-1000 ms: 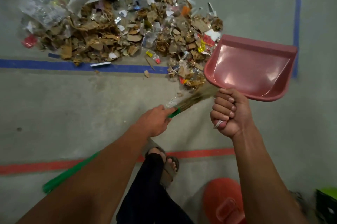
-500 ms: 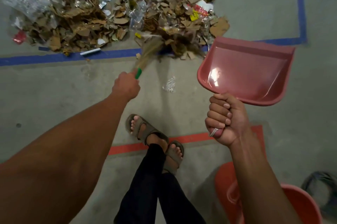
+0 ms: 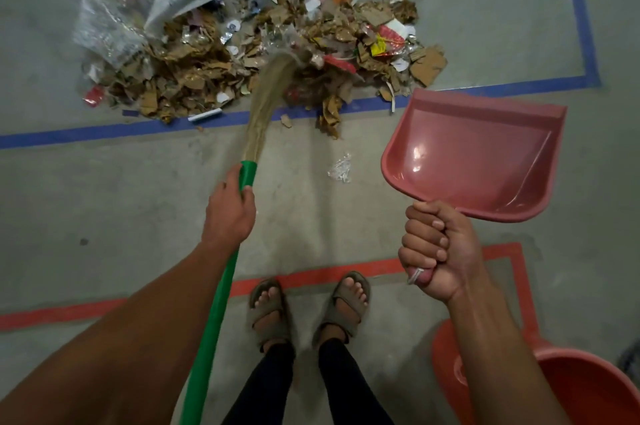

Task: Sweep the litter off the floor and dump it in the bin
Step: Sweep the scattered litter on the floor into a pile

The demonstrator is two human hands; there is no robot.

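Left hand (image 3: 230,208) wrapped around the green broom handle (image 3: 211,317), fingers curled, grip just below the top collar where the straw bristles (image 3: 265,102) begin. Handle running down and back under the left forearm toward the lower edge of view. Bristles reaching forward across the blue tape line (image 3: 104,132), tips blurred and buried in the near edge of the litter pile (image 3: 263,40).

Right hand (image 3: 438,251) fisted tight round the dustpan's grip, knuckles stacked, a pale loop showing below the little finger. Pink dustpan (image 3: 485,154) held off the floor, tilted, scoop empty and glossy, open lip pointing away, just beside the right end of the pile but not touching it.

Pile mostly torn brown cardboard, with clear plastic sheeting (image 3: 131,9) heaped on its left, scraps of red, yellow and white wrapper on the right. Most of the pile beyond the blue line; a few cardboard pieces spilled over it toward the feet. One crumpled clear wrapper (image 3: 341,168) lying alone on bare concrete (image 3: 104,203) between broom and dustpan.

Blue tape turning a corner at far right, behind the dustpan. Open grey floor left of the broom and between blue line and red tape line (image 3: 62,314). Two sandalled feet (image 3: 308,307) planted on and just behind the red line. Orange bin (image 3: 588,386) at lower right, rim partly hidden by the right forearm, near the right foot.
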